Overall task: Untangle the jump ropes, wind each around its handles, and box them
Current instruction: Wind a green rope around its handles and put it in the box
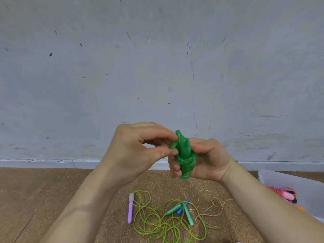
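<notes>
Both bare forearms came in from the near edge, meeting at the middle of the view above a brown cork mat [115, 232], with a wooden plank floor [35, 186] to its left. The left hand [138, 148] was raised, thumb and forefinger pinching a loop of the glittery green plastic jump rope [185, 155] at the upper left of its bundle. That rope was held in the air between the two hands, its turns wound tight round the lower part of its own green handles, whose tips stood upright above the coils. The right hand [208, 160] gripped the bundle from the right, fingers curled round the wound part. The hands were close together, joined by the bundle.

On the mat below, from the left, lay a lilac plastic handle [130, 208], then a loose tangle of thin yellow-green cord [157, 223] spread in many loops. Across that tangle lay two teal-green plastic handles [189, 216] with a blue plastic handle [180, 210] between them. A speckled orange-and-white cord [210, 207] looped over the mat to the right. At the far right edge stood a translucent white plastic box [289, 179], and inside it lay a wound pink jump rope with black tips [280, 192]. A scuffed grey wall [157, 67] filled the far side.
</notes>
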